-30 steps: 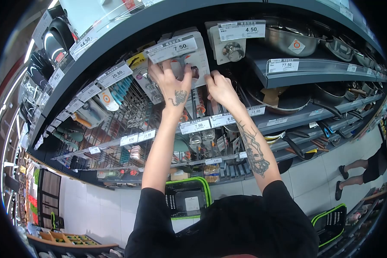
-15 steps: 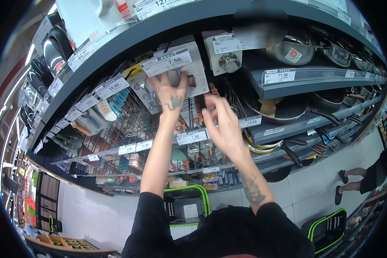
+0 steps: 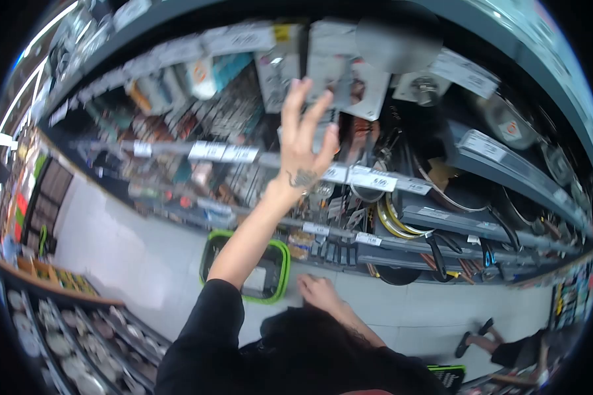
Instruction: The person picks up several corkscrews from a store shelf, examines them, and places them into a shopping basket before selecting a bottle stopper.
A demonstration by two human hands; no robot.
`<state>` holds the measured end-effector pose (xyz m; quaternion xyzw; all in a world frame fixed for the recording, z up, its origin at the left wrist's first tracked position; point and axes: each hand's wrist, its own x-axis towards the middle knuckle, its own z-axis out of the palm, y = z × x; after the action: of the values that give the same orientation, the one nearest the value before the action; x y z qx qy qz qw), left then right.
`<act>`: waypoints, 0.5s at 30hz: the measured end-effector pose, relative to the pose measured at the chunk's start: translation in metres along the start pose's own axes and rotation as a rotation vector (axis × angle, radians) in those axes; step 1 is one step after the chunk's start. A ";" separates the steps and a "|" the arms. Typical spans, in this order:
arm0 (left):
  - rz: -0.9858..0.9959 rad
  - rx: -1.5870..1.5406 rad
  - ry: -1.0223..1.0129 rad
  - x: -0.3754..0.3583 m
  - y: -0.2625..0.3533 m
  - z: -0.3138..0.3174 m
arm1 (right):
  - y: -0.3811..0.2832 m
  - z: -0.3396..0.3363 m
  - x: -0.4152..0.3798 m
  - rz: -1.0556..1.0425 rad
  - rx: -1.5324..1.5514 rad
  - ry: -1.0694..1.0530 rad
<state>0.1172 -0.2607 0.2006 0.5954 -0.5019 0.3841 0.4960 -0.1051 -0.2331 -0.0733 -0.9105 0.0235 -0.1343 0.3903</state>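
My left hand [image 3: 305, 139] is raised before the shelf, fingers spread and holding nothing. Right behind its fingertips hang carded packages: a white blister card [image 3: 372, 89] with a kitchen utensil in it and a narrower card with a yellow top [image 3: 278, 79]. Low in front of my body is my right hand [image 3: 317, 293], above the floor and to the right of a black basket with a green rim [image 3: 284, 263]. Motion smears its fingers.
Price rails [image 3: 369, 179] run across the shelf front. Frying pans [image 3: 464, 191] and pots stand on the right shelves, their handles sticking out. A person in dark clothes [image 3: 514, 349] is at the lower right. Racks of dishes [image 3: 66, 336] fill the lower left.
My left hand has let go of the blister card and drawn back from it. My right hand has dropped from the shelf to near my body. The view has turned and shifted.
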 end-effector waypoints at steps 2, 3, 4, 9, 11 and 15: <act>-0.030 -0.077 -0.009 -0.047 0.021 -0.026 | 0.040 0.020 -0.023 0.139 -0.091 -0.198; -0.050 -0.114 -0.020 -0.079 0.032 -0.040 | 0.066 0.027 -0.037 0.208 -0.125 -0.327; -0.107 -0.116 -0.077 -0.114 0.045 -0.053 | 0.091 0.033 -0.053 0.291 -0.096 -0.419; -0.724 -0.032 -0.511 -0.399 0.105 -0.132 | 0.198 0.074 -0.182 1.012 0.457 -0.313; -1.185 0.036 -0.791 -0.565 0.155 -0.205 | 0.267 0.068 -0.262 1.105 0.353 -0.640; -2.280 0.492 -1.028 -0.715 0.346 -0.357 | 0.272 0.037 -0.326 0.879 -0.057 -0.837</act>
<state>-0.3507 0.2417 -0.3353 0.8429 0.2425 -0.4494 0.1697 -0.3926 -0.3476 -0.3667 -0.8010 0.2455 0.4099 0.3607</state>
